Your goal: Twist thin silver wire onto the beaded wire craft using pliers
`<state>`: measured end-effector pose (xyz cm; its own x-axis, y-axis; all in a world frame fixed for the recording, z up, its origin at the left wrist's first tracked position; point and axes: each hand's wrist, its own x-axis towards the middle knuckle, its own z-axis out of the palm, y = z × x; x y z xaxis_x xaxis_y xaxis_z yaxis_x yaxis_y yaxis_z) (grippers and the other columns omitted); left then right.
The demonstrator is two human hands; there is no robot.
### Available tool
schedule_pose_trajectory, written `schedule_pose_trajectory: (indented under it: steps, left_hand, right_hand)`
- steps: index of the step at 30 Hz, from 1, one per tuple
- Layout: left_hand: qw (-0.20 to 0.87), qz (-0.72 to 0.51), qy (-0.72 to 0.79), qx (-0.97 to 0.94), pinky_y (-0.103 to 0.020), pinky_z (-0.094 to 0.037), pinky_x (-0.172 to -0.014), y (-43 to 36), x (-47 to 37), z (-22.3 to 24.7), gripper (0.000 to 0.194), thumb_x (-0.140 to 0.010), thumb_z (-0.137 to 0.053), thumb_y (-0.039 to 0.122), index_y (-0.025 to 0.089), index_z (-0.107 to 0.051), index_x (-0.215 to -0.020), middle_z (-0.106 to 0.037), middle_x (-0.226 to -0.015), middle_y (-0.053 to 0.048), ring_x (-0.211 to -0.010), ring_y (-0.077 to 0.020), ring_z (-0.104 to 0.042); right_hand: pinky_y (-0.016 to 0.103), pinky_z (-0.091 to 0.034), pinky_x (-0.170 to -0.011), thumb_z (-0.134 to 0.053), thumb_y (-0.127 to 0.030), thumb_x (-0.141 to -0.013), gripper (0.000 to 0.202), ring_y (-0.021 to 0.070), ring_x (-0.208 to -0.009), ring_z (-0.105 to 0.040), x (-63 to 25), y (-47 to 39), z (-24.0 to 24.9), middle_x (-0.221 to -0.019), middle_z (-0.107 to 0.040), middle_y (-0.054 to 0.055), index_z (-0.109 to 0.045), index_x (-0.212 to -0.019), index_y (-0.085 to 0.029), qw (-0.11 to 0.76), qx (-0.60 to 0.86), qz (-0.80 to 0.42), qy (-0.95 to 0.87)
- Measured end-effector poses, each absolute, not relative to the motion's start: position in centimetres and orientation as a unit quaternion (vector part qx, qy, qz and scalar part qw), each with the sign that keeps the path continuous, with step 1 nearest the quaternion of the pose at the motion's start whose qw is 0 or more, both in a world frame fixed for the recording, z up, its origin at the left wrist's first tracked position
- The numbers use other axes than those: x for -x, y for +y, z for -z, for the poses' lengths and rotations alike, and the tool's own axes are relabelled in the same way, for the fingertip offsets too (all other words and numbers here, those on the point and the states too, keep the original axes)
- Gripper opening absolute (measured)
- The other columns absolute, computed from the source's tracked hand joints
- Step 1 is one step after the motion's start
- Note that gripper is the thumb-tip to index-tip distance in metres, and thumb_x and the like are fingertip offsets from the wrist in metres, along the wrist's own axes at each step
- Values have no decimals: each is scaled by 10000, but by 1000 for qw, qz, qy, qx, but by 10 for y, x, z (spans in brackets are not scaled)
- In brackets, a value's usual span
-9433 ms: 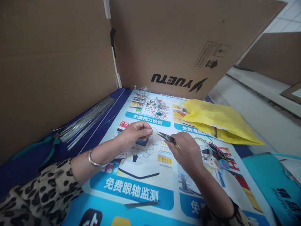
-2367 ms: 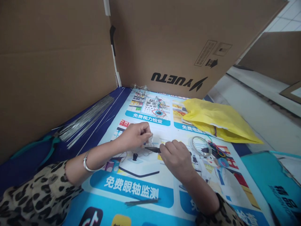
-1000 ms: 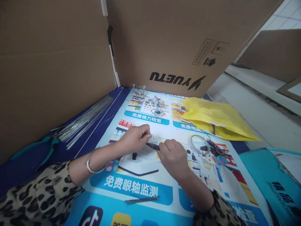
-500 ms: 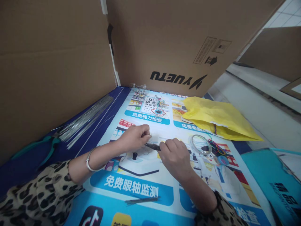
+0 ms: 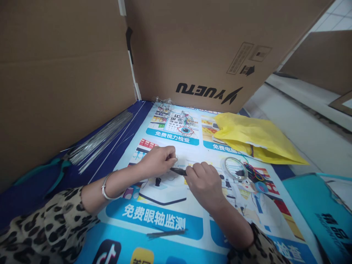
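Note:
My right hand (image 5: pixel 205 183) is wrapped round a pair of pliers, whose handles are hidden in the fist. The dark, narrow jaws of the pliers (image 5: pixel 178 171) point left toward my left hand (image 5: pixel 159 160). Thumb and forefinger of that left hand are pinched on thin wire (image 5: pixel 176 160), only faintly visible, at the tip of the jaws. Below the hands a small bundle of short dark wires (image 5: pixel 166 233) lies on the printed sheet (image 5: pixel 154 253). A clear ring-shaped spool (image 5: pixel 235 168) sits to the right, beside coloured cords (image 5: pixel 254 174).
Long silver wires (image 5: pixel 101 137) lie at the left near teal-handled pliers (image 5: pixel 59 172). Tangled wire pieces (image 5: pixel 163 104) rest at the back, before a cardboard wall (image 5: pixel 192 47). A yellow bag (image 5: pixel 253 135) and a teal packet (image 5: pixel 316 216) are at the right.
Hardly anything differs. Both hands and the pliers keep their place, with only a very slight shift of the whole view.

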<state>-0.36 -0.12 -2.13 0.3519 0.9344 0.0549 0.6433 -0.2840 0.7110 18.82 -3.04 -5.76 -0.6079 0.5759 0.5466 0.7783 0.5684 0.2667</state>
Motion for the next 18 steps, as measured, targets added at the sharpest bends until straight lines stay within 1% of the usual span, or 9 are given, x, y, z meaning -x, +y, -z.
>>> schedule_pose_trajectory:
  steps: [4, 9, 14, 16, 18]
  left_hand:
    - [291, -239, 514, -771, -206, -261, -501, -1, 4, 23, 161, -786, -492, 227, 182, -454, -635, -497, -534, 48, -512, -100, -459]
    - [243, -246, 507, -789, -211, -249, -511, -2, 3, 28, 138, -796, -473, 185, 180, -436, -663, -479, -564, 50, -542, -100, -439]
    - [207, -248, 500, -804, -214, -243, -502, -2, 3, 32, 140, -818, -442, 180, 179, -431, -679, -450, -550, 52, -523, -99, -417]
    - [178, -250, 490, -816, -218, -240, -493, -3, 4, 34, 141, -827, -423, 182, 177, -433, -686, -442, -543, 50, -510, -100, -412]
    - [127, -250, 469, -837, -229, -240, -491, -4, 5, 35, 150, -838, -395, 186, 173, -438, -695, -455, -555, 39, -515, -108, -420]
  right_hand:
    - [331, -223, -600, -529, -159, -803, 129, 174, -656, -356, -189, -31, 57, -636, -472, 22, -518, -679, -192, 203, 390, 247, -864]
    - [328, -223, -591, -504, -151, -811, 158, 177, -656, -364, -187, -32, 58, -631, -475, 25, -501, -659, -194, 191, 404, 238, -863]
    - [317, -237, -579, -531, -164, -793, 138, 179, -653, -405, -182, -36, 64, -638, -505, 32, -507, -659, -191, 190, 425, 222, -856]
    - [308, -253, -576, -549, -186, -791, 132, 179, -650, -434, -180, -38, 66, -642, -524, 34, -517, -663, -188, 192, 438, 202, -855]
    - [296, -270, -569, -570, -212, -785, 113, 177, -650, -469, -178, -39, 66, -662, -554, 38, -535, -681, -185, 188, 456, 162, -854]
